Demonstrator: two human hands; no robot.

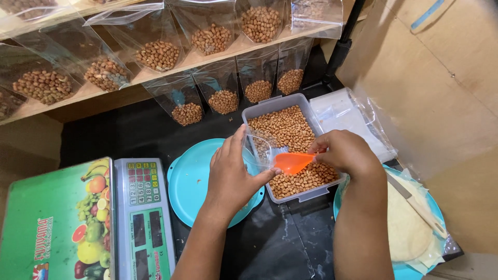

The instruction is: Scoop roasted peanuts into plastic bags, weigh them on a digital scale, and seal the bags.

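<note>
Open black tabletop [129, 129] at centre left offers passage; a weighing scale [88, 223] blocks lower left, bagged peanuts [223, 101] line the top, a peanut tub [290, 145] fills centre.

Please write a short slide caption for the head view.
Left hand holds a clear bag open while right hand tips an orange scoop over a peanut tub.

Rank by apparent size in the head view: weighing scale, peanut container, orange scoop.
1. Weighing scale, though it sits nearest the camera, which inflates it.
2. Clear peanut container.
3. Orange scoop, held in the right hand, clearly smallest.
</note>
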